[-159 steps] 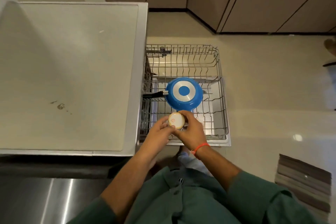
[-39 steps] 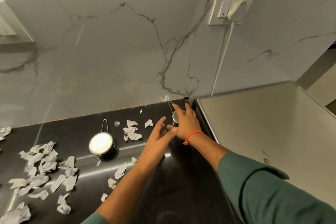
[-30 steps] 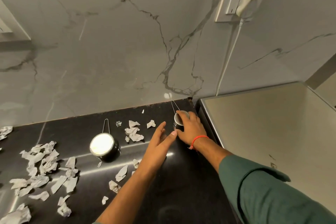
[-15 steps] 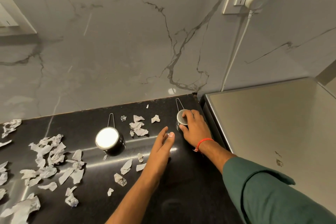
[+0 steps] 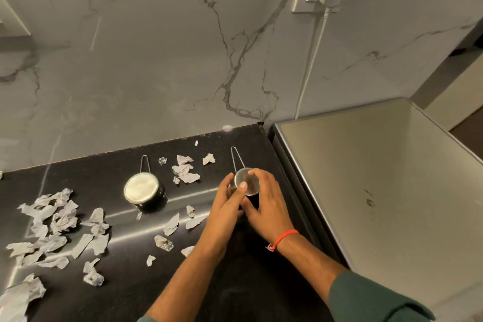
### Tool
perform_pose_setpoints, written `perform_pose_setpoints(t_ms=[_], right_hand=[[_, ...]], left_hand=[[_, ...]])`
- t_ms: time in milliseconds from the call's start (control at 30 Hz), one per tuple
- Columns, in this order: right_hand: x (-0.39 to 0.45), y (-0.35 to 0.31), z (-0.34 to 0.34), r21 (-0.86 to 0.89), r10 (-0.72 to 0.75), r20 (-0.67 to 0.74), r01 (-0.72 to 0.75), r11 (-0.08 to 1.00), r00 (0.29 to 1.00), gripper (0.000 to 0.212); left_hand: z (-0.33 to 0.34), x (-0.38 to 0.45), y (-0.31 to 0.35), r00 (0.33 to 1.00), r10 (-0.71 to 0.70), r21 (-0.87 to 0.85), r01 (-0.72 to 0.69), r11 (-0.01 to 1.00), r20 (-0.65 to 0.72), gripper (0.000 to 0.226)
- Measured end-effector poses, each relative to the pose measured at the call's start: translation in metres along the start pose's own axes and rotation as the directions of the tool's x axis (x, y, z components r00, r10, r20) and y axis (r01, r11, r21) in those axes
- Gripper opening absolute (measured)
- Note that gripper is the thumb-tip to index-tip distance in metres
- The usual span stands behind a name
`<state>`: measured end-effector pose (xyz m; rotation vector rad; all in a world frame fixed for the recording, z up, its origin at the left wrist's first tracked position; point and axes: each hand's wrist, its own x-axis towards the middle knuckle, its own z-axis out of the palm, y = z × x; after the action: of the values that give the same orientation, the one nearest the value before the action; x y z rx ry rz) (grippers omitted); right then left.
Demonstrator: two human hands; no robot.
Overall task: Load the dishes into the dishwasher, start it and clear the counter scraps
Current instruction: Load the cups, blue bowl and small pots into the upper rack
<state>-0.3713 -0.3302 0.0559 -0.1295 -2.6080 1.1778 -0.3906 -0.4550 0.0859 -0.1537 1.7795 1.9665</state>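
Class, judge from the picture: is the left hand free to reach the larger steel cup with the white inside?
Probably not yet: the left hand and right hand both hold the small steel cup. The larger cup stands unobstructed to the left.

I see two bare forearms coming in from the bottom edge. Right arm has a dark green sleeve (image 5: 376, 298) pushed up short of the wrist, cuff loose and creased. Thin orange-red thread band (image 5: 283, 236) on the right wrist, knotted with a short frayed tail. Left arm: only a sliver of green sleeve at the frame edge. Short nails, unpainted.
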Motion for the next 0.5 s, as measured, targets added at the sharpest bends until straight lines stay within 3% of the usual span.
perform_pose_setpoints(t_ms=[200, 333, 500], right_hand=[[-0.054, -0.013, -0.013, 0.012, 0.087, -0.106, -0.086, 0.996, 0.991, 0.060], [-0.091, -0.008, -0.034, 0.013, 0.213, -0.224, -0.216, 0.976, 0.951, 0.068], [-0.124, 0.001, -0.066, 0.018, 0.283, -0.272, -0.289, 0.957, 0.920, 0.074]], left_hand=[[0.017, -0.019, -0.017, 0.998, 0.049, -0.049, -0.047, 0.998, 0.038, 0.037], [0.039, -0.032, -0.034, 0.980, 0.013, -0.003, -0.012, 1.000, 0.196, 0.035], [0.071, -0.056, -0.037, 0.950, -0.018, 0.019, 0.012, 1.000, 0.313, 0.036]])
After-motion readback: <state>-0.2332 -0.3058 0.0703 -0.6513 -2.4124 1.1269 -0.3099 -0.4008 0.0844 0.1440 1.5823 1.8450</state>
